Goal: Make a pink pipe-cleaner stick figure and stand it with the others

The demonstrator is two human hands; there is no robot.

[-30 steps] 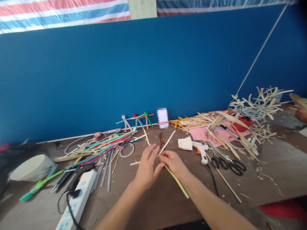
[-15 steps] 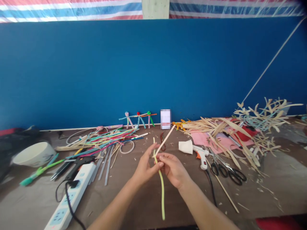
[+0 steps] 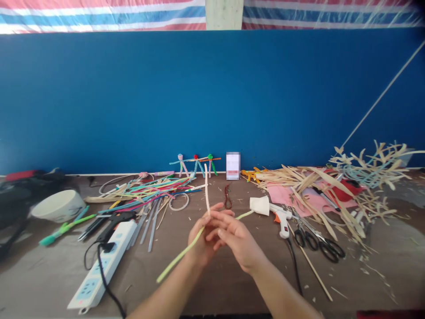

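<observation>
Near the middle of the table, my left hand (image 3: 201, 243) is closed on a yellow-green pipe cleaner (image 3: 181, 259), one end of which slants down to the left. Its other end shows to the right, beyond my fingers. A pale pink pipe cleaner (image 3: 207, 190) stands up from where the two hands meet. My right hand (image 3: 234, 237) overlaps the left, its fingers curled at the base of the pink piece. The crossing point of the two pipe cleaners is hidden by fingers.
Pipe cleaners (image 3: 142, 191), a white bowl (image 3: 59, 206) and a power strip (image 3: 105, 268) lie left. Three small figures (image 3: 196, 165) stand behind. To the right are a white glue gun (image 3: 283, 221), black-handled scissors (image 3: 327, 251) and pale dried strips (image 3: 307, 181).
The yellow-green pipe cleaner has swung from nearly vertical to slanting across the hands. The pale pink one now points upward instead of right. My hands overlap more, and the view has shifted slightly.
</observation>
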